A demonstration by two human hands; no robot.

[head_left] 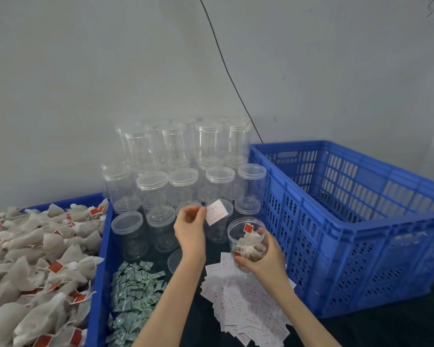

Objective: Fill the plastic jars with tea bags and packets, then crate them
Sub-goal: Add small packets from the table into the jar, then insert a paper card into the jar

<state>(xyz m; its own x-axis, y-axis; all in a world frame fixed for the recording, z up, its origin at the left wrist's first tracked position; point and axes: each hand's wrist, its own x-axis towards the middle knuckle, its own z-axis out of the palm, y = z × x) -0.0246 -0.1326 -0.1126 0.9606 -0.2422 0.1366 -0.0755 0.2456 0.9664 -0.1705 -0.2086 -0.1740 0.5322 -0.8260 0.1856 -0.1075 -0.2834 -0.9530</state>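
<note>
While my right hand [263,259] grips one open jar [247,242] part-filled with tea bags above the worktop [386,329], my left hand [189,227] pinches a white packet [216,212] just beside its mouth; blue crate [348,221] stands right.

Nothing legible: red print on small white paper packet [216,212] pinched in left hand [189,227], red square tags on grey mesh tea bags [43,249], green-printed sachets [133,291], all too blurred to read.
</note>
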